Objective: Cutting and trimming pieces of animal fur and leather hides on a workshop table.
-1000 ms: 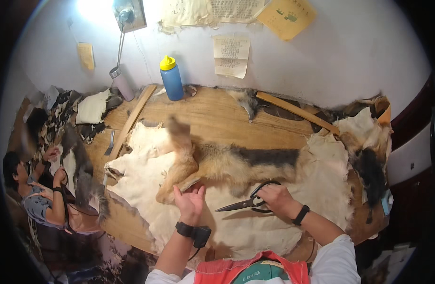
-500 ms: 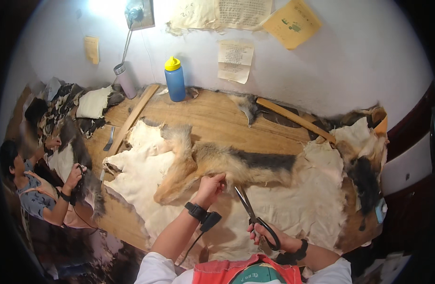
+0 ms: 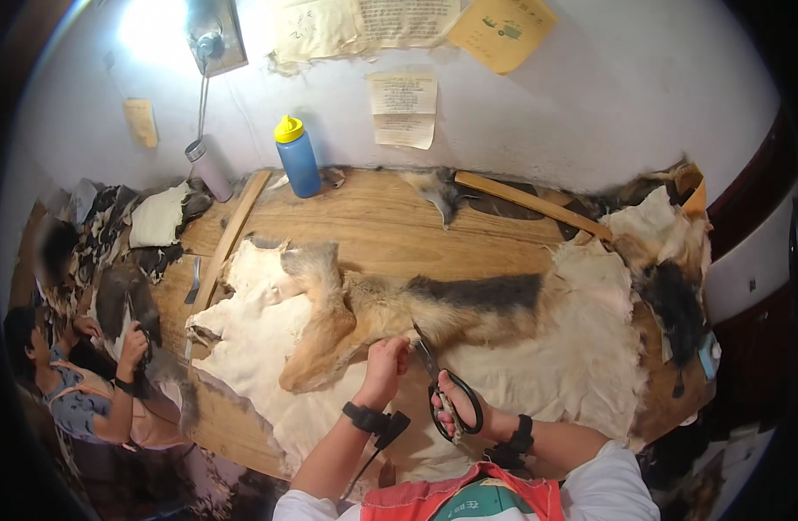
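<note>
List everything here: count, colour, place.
Table: 1, brown, centre
Fur pelt: 1, tan and black, mid-frame
Hide: count unclear, cream, beneath pelt
Scissors: 1, black, at pelt edge
Wooden strips: 2, tan, left and right
Bottle: 1, blue, table's far edge
Tumbler: 1, pink, left of bottle
Papers: several, cream and yellow, wall
Light: 1, white, upper left
Fur scraps: several, mixed, table's ends
Co-worker: 1, grey shirt, left
Left grip: 1, black wristband, at pelt
Right grip: 1, black wristband, on scissors

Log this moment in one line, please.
left hand: at near edge of fur piece | right hand: holding black-handled scissors, blades by that edge | beneath: pale hide
</note>
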`<state>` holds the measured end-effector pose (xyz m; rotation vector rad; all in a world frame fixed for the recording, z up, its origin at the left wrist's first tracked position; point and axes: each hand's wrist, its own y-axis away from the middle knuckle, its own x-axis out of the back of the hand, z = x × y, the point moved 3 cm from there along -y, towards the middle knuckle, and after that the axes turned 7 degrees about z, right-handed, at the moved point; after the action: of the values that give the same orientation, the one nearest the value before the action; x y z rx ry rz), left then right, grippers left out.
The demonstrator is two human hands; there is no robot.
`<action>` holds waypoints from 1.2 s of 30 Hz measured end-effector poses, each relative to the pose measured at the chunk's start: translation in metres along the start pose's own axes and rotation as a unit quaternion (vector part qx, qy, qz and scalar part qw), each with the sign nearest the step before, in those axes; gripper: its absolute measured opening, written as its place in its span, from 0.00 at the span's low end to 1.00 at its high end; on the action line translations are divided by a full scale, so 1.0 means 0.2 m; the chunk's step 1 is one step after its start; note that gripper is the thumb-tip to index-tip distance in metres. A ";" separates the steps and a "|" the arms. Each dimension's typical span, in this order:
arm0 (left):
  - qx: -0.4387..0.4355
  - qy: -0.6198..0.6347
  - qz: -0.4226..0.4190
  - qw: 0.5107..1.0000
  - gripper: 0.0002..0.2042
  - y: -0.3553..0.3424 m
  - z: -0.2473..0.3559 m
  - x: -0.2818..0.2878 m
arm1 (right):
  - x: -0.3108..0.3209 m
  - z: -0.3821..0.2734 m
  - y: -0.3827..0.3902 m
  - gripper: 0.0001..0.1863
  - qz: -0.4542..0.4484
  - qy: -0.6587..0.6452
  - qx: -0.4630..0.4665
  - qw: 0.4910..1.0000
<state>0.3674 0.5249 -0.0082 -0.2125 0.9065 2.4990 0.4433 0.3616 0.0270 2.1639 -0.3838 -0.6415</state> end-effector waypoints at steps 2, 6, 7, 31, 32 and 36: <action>0.004 0.008 0.003 1.000 0.10 0.00 0.00 0.01 | 0.02 0.00 0.01 0.35 0.003 0.026 0.018 1.000; -0.006 0.020 -0.002 1.000 0.10 0.01 0.00 0.03 | 0.02 -0.06 0.00 0.33 -0.011 0.027 0.044 0.999; -0.006 0.023 0.001 1.000 0.10 0.01 -0.01 0.02 | 0.02 -0.11 0.00 0.33 0.001 0.032 0.025 0.999; -0.326 -0.042 0.153 0.932 0.08 -0.07 0.13 0.23 | 0.34 -0.51 -0.12 0.26 -0.164 0.304 0.061 0.936; -0.325 -0.044 0.154 0.932 0.08 -0.06 0.13 0.24 | 0.34 -0.52 -0.15 0.26 -0.165 0.303 0.061 0.937; -0.283 0.025 0.123 0.951 0.08 -0.02 0.10 0.31 | 0.25 -0.59 -0.24 0.28 -0.166 0.341 0.063 0.923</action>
<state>0.3155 0.5632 -0.0131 -0.3642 0.2139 2.9486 0.5527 0.4419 0.0362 2.4309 0.3301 -0.0041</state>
